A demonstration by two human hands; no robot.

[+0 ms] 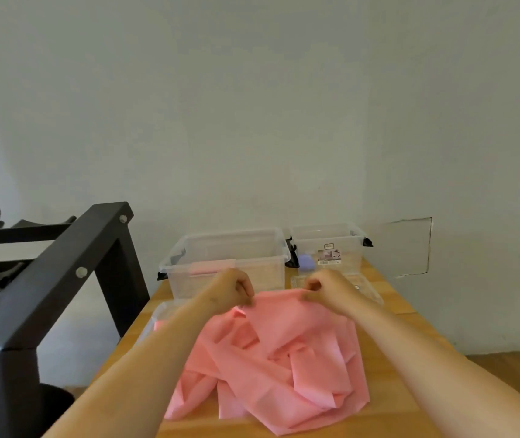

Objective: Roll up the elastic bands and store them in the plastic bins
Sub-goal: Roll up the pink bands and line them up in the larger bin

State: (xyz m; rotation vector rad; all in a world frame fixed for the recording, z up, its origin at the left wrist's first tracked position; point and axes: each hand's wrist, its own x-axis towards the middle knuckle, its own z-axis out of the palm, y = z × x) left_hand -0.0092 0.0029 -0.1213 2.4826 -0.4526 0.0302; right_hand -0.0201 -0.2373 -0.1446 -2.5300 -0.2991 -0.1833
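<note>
Rolling is seemingly only just beginning: the left hand [231, 287] and right hand [328, 287] are each pinching, between curled fingers and thumb, the far edge of a crumpled pink elastic band [284, 358], which is lying heaped just in front of the large clear plastic bin [170, 263]. Inside that bin a pink piece [211, 267] is sitting, likely a stored band. Right of it, a smaller clear plastic bin [328, 230] is holding a purple item [306, 260].
</note>
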